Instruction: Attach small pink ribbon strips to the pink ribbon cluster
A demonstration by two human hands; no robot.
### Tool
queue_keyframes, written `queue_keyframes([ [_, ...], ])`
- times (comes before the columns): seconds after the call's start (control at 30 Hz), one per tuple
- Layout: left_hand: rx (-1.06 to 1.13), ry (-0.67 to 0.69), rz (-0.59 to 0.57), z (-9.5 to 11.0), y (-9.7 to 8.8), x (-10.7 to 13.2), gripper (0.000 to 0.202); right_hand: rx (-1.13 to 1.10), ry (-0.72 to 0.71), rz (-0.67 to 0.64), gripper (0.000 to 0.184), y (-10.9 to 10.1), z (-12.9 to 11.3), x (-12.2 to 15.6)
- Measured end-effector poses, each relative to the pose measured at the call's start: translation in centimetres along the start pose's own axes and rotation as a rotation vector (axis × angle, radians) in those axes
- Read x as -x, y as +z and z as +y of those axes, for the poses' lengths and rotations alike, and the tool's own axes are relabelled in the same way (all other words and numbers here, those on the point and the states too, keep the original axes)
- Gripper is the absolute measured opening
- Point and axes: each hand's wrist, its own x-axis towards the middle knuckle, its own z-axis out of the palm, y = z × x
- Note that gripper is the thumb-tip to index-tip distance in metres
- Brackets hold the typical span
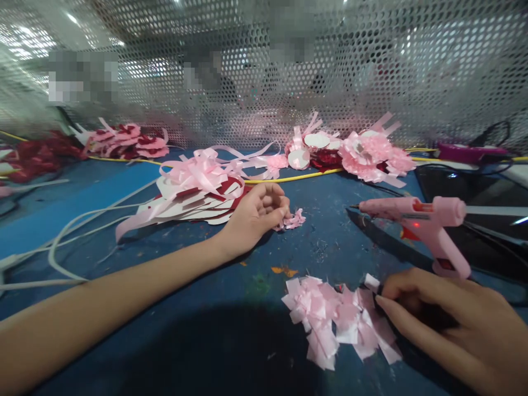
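Note:
My left hand point(259, 217) reaches across the blue table with its fingers curled and thumb pressed to them. Its fingertips meet small pink ribbon scraps point(295, 219); what they may pinch is hidden. My right hand point(457, 324) is closed at the lower right, thumb and forefinger together. A small pale ribbon piece point(372, 282) and something dark show at those fingertips. Beside it spreads a loose pile of cut pink satin ribbon pieces point(317, 313). Above the right hand a pink hot glue gun point(429, 217) stands with its nozzle to the left and a red light lit.
Pink ribbons point(202, 173) lie over stacked white and dark-red card pieces point(198, 209). Pink ribbon bundles point(371, 154) line the perforated metal screen point(264, 71). White cables point(61, 242) and a yellow cord point(292, 179) cross the table. A black glossy panel point(495, 220) lies right.

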Motion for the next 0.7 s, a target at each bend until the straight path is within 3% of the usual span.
queue_keyframes([
  [0.17, 0.159, 0.022, -0.102, 1.4, 2.8, 2.1, 0.023, -0.022, -0.010, 0.092, 0.014, -0.2, -0.4, -0.3],
  [0.37, 0.201, 0.014, -0.213, 2.7, 5.3, 3.9, 0.023, 0.044, -0.079, 0.154, 0.010, 0.0, -0.6, -0.5],
  [0.7, 0.066, 0.143, -0.107, 0.7, 4.1, 2.0, 0.018, 0.116, -0.115, 0.150, 0.010, 0.0, -0.3, -0.4],
])
